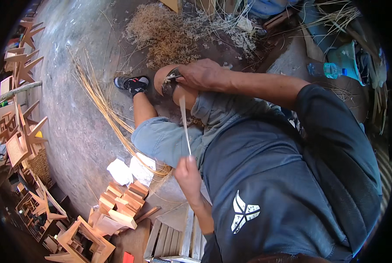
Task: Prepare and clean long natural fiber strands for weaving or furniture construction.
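My left hand (188, 171) is closed in a pinch on the end of a pale, flat rattan strip (184, 118) above my thigh. The strip runs taut from these fingers up to my right knee, where a dark pad (167, 85) is wrapped. On that pad my right hand (201, 74) is closed around a small dark tool, which looks like a knife blade (175, 76). The strip's far end meets the pad beneath the tool; their exact contact is hidden. Pale shavings cling to the pad.
A bundle of long rattan strands (101, 98) lies along the floor at the left. Beyond my knee is a heap of curly shavings (161, 33). Stacked wooden blocks (123, 199), a slatted wooden seat (169, 239), wooden chair frames (27, 127) and a plastic bottle (329, 70) stand around.
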`<state>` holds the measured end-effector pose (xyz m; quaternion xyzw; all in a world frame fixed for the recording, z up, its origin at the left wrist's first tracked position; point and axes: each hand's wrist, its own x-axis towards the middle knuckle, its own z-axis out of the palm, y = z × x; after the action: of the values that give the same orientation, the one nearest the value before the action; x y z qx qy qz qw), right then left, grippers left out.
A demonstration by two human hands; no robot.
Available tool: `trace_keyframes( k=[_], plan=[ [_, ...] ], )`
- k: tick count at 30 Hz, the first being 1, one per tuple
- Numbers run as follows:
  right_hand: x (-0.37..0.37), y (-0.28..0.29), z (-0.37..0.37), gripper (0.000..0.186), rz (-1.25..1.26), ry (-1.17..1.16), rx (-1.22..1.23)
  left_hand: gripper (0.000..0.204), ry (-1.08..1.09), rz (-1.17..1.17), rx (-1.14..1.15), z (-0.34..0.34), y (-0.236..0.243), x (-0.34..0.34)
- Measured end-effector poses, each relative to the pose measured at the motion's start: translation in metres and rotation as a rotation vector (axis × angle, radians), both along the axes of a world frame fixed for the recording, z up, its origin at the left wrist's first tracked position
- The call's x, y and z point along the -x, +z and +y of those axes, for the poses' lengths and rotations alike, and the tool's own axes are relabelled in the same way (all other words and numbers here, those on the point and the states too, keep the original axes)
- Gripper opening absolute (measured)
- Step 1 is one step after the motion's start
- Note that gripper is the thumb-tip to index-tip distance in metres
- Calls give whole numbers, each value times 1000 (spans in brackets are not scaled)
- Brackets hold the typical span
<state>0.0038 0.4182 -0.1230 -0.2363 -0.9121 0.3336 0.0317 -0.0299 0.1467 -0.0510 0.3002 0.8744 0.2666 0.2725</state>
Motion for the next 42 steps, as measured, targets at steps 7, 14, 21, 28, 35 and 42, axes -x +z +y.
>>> trace_keyframes(
  k=[7,14,21,28,35,42],
  plan=[
    [-14,22,22,40,-60,-284,106,37,191,-260,-217,72,-14,29],
    [9,15,-21,35,-143,33,119,36,91,-139,-213,118,-72,63],
    [13,0,-12,34,-94,17,81,28,150,-162,17,-21,-12,15],
    [8,1,19,36,-17,-55,384,18,423,-287,-257,-44,9,9],
    [-15,78,-55,37,-73,63,963,15,314,-502,-325,30,16,52],
    [-1,73,-95,38,-70,59,1319,16,302,-557,-300,16,14,48]
  ],
)
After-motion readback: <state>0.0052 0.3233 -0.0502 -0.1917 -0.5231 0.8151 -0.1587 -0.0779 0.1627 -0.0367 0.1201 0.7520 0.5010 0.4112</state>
